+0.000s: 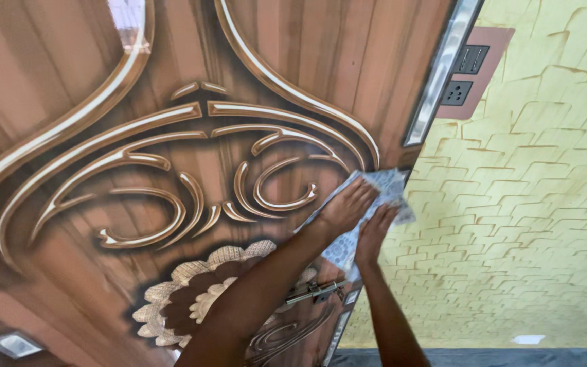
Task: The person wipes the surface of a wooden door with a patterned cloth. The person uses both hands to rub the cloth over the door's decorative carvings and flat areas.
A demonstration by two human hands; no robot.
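I see both hands on a cloth (375,204) pressed against the door (103,102), near its right edge. Left hand (348,206) lies flat, fingers spread open on top of the cloth, palm down, not clenching it. Right hand (375,234) sits just below and right of the left one, fingers stretched up along the cloth's lower part; I can't tell if it pinches the cloth or only pushes on it. The cloth is pale with a small blue-grey pattern, crumpled, poking out above and to the right of both hands and hanging a bit below them. The door is brown wood-look with raised cream scrollwork up and left of the hands, and a flower-shaped carving (191,299) below left, partly behind my left forearm. A metal handle (314,292) sits just below the hands, between the two forearms. A shiny metal strip (439,75) runs up the door edge above the hands. Right of the hands is a yellow patterned wall (538,224), with a switch plate (467,71) well above them.
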